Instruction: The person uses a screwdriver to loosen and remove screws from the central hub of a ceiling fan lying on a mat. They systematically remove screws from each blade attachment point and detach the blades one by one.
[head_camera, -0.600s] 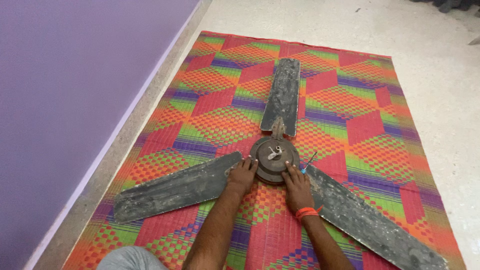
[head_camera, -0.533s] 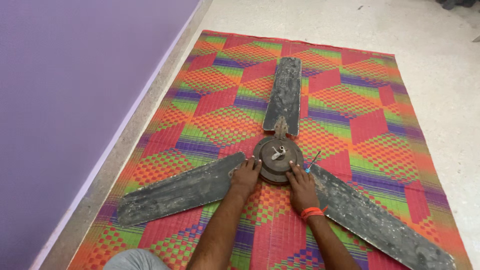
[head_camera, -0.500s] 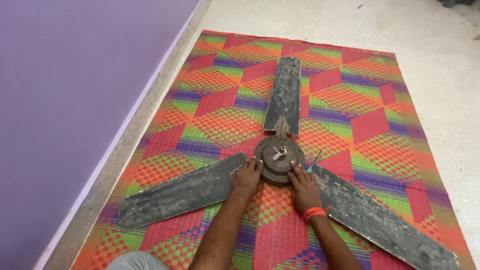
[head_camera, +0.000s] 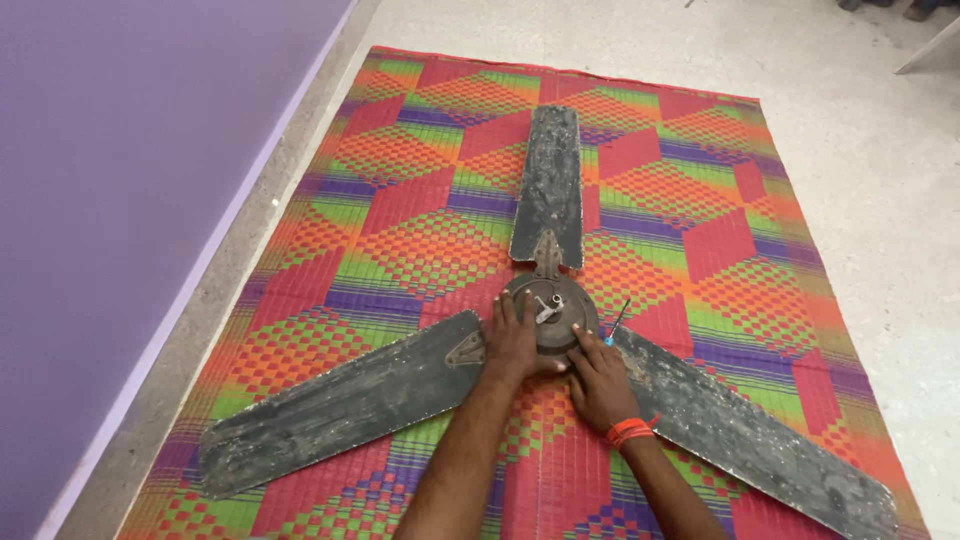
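Note:
An old, dirty ceiling fan lies flat on a colourful woven mat (head_camera: 420, 210). Its round brown motor hub (head_camera: 553, 305) sits in the middle with three grey, scuffed blades: a far blade (head_camera: 548, 185), a left blade (head_camera: 340, 405) and a right blade (head_camera: 750, 435). My left hand (head_camera: 512, 340) rests flat on the hub's left edge where the left blade joins. My right hand (head_camera: 598, 380), with an orange thread band at the wrist, presses on the hub's lower right edge. A thin screwdriver (head_camera: 617, 322) with a blue tip lies on the mat just right of the hub.
A purple wall (head_camera: 120, 200) runs along the left, with a strip of pale speckled floor (head_camera: 250, 250) between it and the mat. More speckled floor (head_camera: 880, 200) lies to the right and beyond the mat.
The view has shifted slightly; both hands stay on the fan hub in about the same places. The fan has not visibly moved.

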